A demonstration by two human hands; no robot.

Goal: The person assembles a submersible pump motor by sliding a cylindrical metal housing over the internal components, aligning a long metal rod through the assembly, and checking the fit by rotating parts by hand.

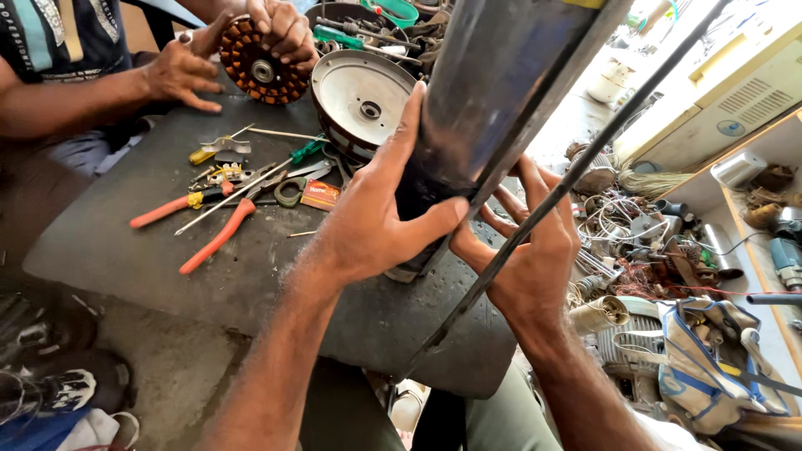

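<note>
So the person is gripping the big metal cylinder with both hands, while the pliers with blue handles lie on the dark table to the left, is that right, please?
Not quite: the head view shows the pliers have orange-red handles, not blue. The rest holds: the left hand and right hand both grip the big metal cylinder, and the pliers lie on the dark table to the left.
</note>
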